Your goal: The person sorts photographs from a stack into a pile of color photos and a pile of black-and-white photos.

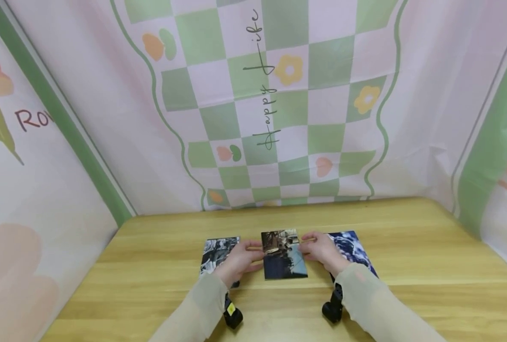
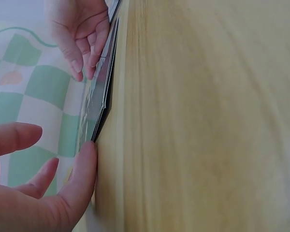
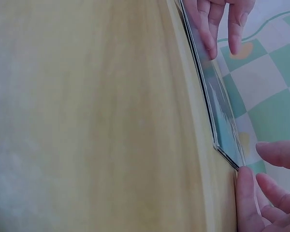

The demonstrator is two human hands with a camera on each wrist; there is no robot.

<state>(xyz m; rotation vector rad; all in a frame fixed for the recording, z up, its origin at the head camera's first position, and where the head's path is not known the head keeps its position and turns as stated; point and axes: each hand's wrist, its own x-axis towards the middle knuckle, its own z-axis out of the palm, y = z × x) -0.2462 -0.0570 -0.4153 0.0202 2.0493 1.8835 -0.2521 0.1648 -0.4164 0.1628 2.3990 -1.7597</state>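
A thin stack of picture cards (image 1: 284, 259), the top one printed with a dark and blue scene, lies flat on the table between the two hands. My left hand (image 1: 241, 260) touches its left edge with fingers extended. At the right edge, the fingers of my right hand (image 1: 323, 250) are also extended against the stack. In the left wrist view, a left fingertip (image 2: 88, 152) meets a corner of the stack (image 2: 97, 104). The right wrist view has a right fingertip (image 3: 245, 179) at another corner, with layered edges visible.
A black-and-white picture card (image 1: 212, 251) lies partly under the left forearm's line. Beyond the right hand is a blue-and-white picture card (image 1: 351, 244). Black wrist devices (image 1: 333, 308) hang by both sleeves. The wooden table (image 1: 172, 228) meets a printed curtain (image 1: 292, 180) behind.
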